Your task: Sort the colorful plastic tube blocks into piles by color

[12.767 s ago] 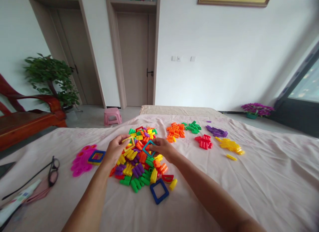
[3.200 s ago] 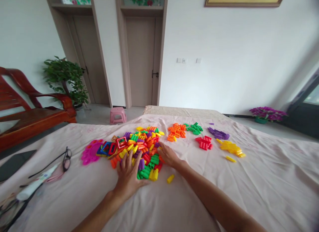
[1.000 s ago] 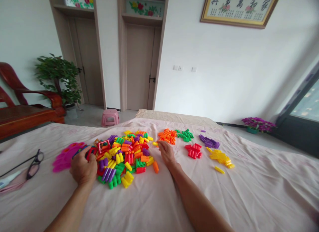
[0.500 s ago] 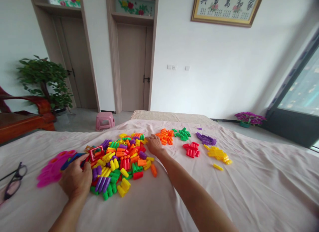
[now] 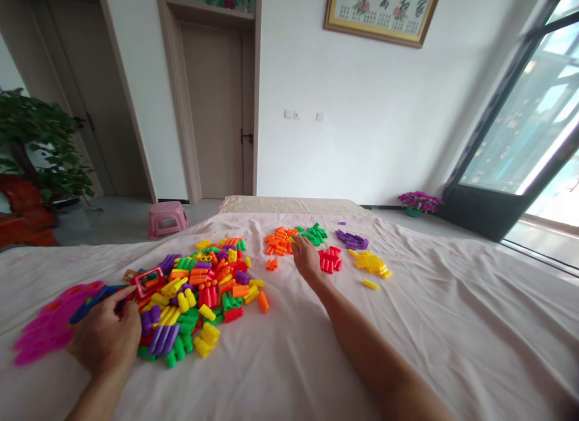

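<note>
My right hand (image 5: 308, 259) is over the cloth between the orange blocks (image 5: 279, 241) and the red blocks (image 5: 330, 260). Its fingers are pinched on a small yellow block (image 5: 292, 239), mostly hidden by the fingertips. At the left edge of a mixed pile of plastic toy blocks (image 5: 199, 288) lies my left hand (image 5: 108, 330), fingers curled. A blue plastic piece (image 5: 93, 303) and a red square frame (image 5: 151, 282) are beside its fingertips; whatever sits between thumb and forefinger is dark and unclear.
Green blocks (image 5: 313, 233), purple blocks (image 5: 351, 239) and yellow blocks (image 5: 373, 264) form separate groups at the far right. One yellow block (image 5: 370, 284) lies apart. A pink plastic piece (image 5: 58, 321) is at the left. The wrinkled cloth (image 5: 434, 336) covers the surface.
My right hand has moved from the pile's right edge rightward, a yellow block now showing at its fingertips. A small orange piece shows left of it. The view has swung right; my left hand stays by the pile.
</note>
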Motion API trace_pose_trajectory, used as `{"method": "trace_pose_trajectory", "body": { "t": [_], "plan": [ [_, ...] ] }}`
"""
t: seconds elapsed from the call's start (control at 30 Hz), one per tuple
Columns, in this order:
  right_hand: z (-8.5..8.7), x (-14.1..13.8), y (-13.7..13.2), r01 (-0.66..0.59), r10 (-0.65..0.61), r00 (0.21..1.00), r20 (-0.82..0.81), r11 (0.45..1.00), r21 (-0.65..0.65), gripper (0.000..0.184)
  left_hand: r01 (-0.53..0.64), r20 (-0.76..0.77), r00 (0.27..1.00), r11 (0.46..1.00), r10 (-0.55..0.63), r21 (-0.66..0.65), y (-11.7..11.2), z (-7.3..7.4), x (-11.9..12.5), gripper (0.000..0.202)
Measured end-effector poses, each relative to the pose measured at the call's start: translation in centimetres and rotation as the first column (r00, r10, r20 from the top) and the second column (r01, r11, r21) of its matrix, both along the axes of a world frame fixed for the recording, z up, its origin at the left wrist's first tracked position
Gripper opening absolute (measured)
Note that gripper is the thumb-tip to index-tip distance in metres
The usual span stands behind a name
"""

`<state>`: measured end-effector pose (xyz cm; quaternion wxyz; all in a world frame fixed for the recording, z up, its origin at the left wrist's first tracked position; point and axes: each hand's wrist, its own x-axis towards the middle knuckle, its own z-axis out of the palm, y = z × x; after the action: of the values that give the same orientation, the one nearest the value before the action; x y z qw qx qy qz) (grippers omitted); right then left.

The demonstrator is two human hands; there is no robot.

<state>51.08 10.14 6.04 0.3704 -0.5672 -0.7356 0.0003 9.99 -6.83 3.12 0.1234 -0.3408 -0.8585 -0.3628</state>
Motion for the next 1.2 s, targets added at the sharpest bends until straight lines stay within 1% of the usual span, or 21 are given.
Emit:
{"method": "trace_pose_trajectory", "body": {
  "t": [0.1,0.17,0.23,0.3,0.37,0.4,0.43,0.47,0.5,0.53,0.57,0.63,0.67,0.7,0.73,0.8,0.9,1.0,1.07,1.13,1.2],
  "plan": [
    [0.0,5.3,-0.3,0.198,-0.196,0.979,-0.06,0.98,0.025,0.038,0.013,-0.002,1.0,1.0,-0.013,0.008,0.1,-0.3,-0.2,0.044],
    [-0.4,8.4,-0.6,0.341,-0.338,0.938,-0.075,0.939,0.04,0.039,0.016,-0.001,1.0,1.0,-0.016,0.014,0.1,-0.2,-0.1,0.044],
    [-0.9,10.9,-1.0,0.471,-0.466,0.881,-0.087,0.881,0.042,0.041,0.02,0.003,1.0,1.0,-0.02,0.011,0.0,0.1,0.1,0.044],
    [-1.4,12.7,-1.4,0.582,-0.577,0.811,-0.102,0.813,0.025,0.043,0.021,0.006,1.0,1.0,-0.021,-0.001,-0.1,0.3,0.3,0.044],
    [-1.7,13.6,-1.8,0.649,-0.642,0.757,-0.12,0.76,0.024,0.044,0.022,0.0,1.0,1.0,-0.022,-0.011,-0.1,0.4,0.4,0.044],
    [-1.7,13.7,-1.9,0.661,-0.652,0.747,-0.13,0.749,0.039,0.044,0.018,-0.004,1.0,1.0,-0.018,-0.011,-0.1,0.4,0.4,0.044],
    [-1.7,13.6,-2.0,0.658,-0.646,0.75,-0.139,0.75,0.062,0.045,0.016,-0.008,1.0,1.0,-0.016,-0.01,-0.1,0.4,0.5,0.044],
    [-1.6,13.1,-2.1,0.639,-0.625,0.768,-0.144,0.764,0.09,0.046,0.018,-0.011,1.0,1.0,-0.019,-0.01,-0.1,0.4,0.5,0.043],
    [-1.5,12.5,-2.1,0.602,-0.586,0.798,-0.142,0.79,0.117,0.045,0.023,-0.014,1.0,1.0,-0.023,-0.01,-0.1,0.4,0.5,0.043],
    [-1.4,11.5,-2.2,0.545,-0.53,0.838,-0.13,0.827,0.137,0.045,0.025,-0.017,1.0,1.0,-0.025,-0.012,-0.1,0.4,0.5,0.043],
    [-1.4,10.4,-2.3,0.468,-0.456,0.883,-0.109,0.872,0.147,0.043,0.027,-0.021,0.999,1.0,-0.027,-0.016,-0.2,0.4,0.5,0.043],
    [-1.3,7.6,-2.6,0.262,-0.257,0.965,-0.05,0.956,0.133,0.04,0.03,-0.025,0.999,0.999,-0.031,-0.026,-0.2,0.4,0.5,0.043],
    [-1.4,6.0,-2.8,0.149,-0.148,0.989,-0.019,0.983,0.108,0.039,0.027,-0.025,0.999,0.999,-0.028,-0.027,-0.2,0.4,0.5,0.043],
    [-1.4,4.4,-3.1,0.044,-0.045,0.999,0.012,0.996,0.074,0.039,0.025,-0.023,0.999,0.999,-0.026,-0.026,-0.2,0.4,0.5,0.043],
    [-1.5,2.8,-3.3,-0.045,0.044,0.998,0.042,0.998,0.033,0.038,0.028,-0.021,0.999,0.999,-0.028,-0.026,-0.1,0.4,0.5,0.043],
    [-1.5,-0.1,-3.7,-0.164,0.168,0.981,0.095,0.985,-0.045,0.038,0.038,-0.024,0.999,0.999,-0.038,-0.024,-0.1,0.3,0.4,0.043],
    [-1.4,-3.0,-3.5,-0.228,0.249,0.953,0.174,0.964,-0.135,0.04,0.041,-0.032,0.999,0.999,-0.042,-0.019,-0.1,0.2,0.4,0.042],
    [-1.5,-4.2,-2.8,-0.262,0.306,0.929,0.209,0.941,-0.214,0.035,0.035,-0.035,0.999,0.999,-0.036,-0.025,-0.1,0.3,0.6,0.043],
    [-2.0,-4.3,-2.3,-0.276,0.322,0.928,0.187,0.933,-0.232,0.03,0.044,-0.034,0.998,0.999,-0.045,-0.03,-0.2,0.4,0.7,0.044],
    [-2.6,-4.2,-1.8,-0.268,0.298,0.947,0.124,0.941,-0.208,0.028,0.049,-0.036,0.998,0.998,-0.05,-0.028,-0.3,0.5,0.9,0.044],
    [-3.1,-4.0,-1.3,-0.248,0.253,0.967,0.015,0.957,-0.152,0.028,0.051,-0.044,0.998,0.999,-0.051,-0.018,-0.3,0.6,0.9,0.043]
  ]
}}
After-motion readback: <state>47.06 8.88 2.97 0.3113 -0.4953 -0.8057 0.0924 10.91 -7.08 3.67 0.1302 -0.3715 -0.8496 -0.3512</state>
